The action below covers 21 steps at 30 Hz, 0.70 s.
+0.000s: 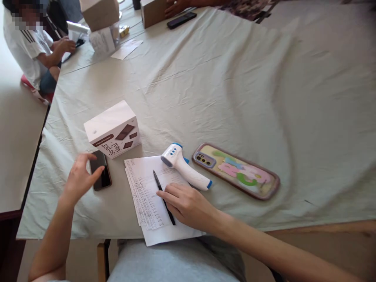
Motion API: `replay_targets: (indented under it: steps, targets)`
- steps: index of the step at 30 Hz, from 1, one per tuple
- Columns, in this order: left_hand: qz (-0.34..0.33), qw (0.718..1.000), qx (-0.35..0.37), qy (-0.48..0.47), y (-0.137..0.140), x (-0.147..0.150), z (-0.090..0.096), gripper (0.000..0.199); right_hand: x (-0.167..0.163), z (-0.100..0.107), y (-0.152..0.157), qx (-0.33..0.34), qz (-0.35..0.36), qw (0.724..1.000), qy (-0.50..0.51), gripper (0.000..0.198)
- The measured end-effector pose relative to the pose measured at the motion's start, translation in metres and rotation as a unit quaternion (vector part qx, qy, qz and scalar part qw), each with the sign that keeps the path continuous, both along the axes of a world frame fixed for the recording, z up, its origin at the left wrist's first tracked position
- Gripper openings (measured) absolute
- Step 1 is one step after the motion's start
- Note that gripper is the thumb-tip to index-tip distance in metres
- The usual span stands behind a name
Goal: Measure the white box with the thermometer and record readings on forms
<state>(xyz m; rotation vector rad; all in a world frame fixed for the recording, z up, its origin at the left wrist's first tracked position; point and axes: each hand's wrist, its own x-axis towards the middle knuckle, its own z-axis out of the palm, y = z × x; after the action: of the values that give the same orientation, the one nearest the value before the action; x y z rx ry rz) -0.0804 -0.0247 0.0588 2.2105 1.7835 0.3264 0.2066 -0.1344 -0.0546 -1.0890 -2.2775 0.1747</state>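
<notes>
My left hand (79,176) is over the left side of a dark smartphone (102,181) lying flat on the tablecloth. Its thumb reaches across the screen, the index finger is near the phone's top edge, and the fingers are spread apart. My right hand (188,205) rests on a stack of handwritten papers (147,203), its fingers curled together over the middle of a black pen (169,215). The pen lies slantwise on the sheets. Just beyond this hand, a white and blue infrared thermometer (188,172) lies partly on the papers.
A white box (113,121) printed "Super Meal" stands behind the smartphone. On the right lies a phone in a colourful case (237,170). At the far end are cardboard boxes (100,13), another black phone (182,20) and a person's hand (176,7). Someone in a white shirt (26,51) sits at far left.
</notes>
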Motion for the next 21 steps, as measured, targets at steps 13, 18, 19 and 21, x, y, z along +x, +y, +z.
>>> replay_targets:
  steps: [13, 18, 19, 21]
  targets:
    - [0.037, 0.867, -0.034, -0.495, 0.067, 0.033, -0.06, 0.077, -0.002, -0.014, -0.008, -0.007, -0.018, 0.999, 0.038, 0.025]
    - [0.064, 0.77, -0.018, -0.635, 0.035, 0.058, -0.051, 0.055, -0.002, -0.016, -0.009, -0.008, -0.016, 0.998, 0.052, 0.027]
    - [0.071, 0.755, -0.036, -0.651, 0.028, 0.062, -0.05, 0.054, -0.002, -0.016, -0.009, -0.009, -0.015, 0.999, 0.051, 0.027]
    - [0.092, 0.738, -0.067, -0.665, 0.016, 0.069, -0.052, 0.054, -0.003, -0.015, -0.01, -0.012, -0.016, 0.999, 0.046, 0.027]
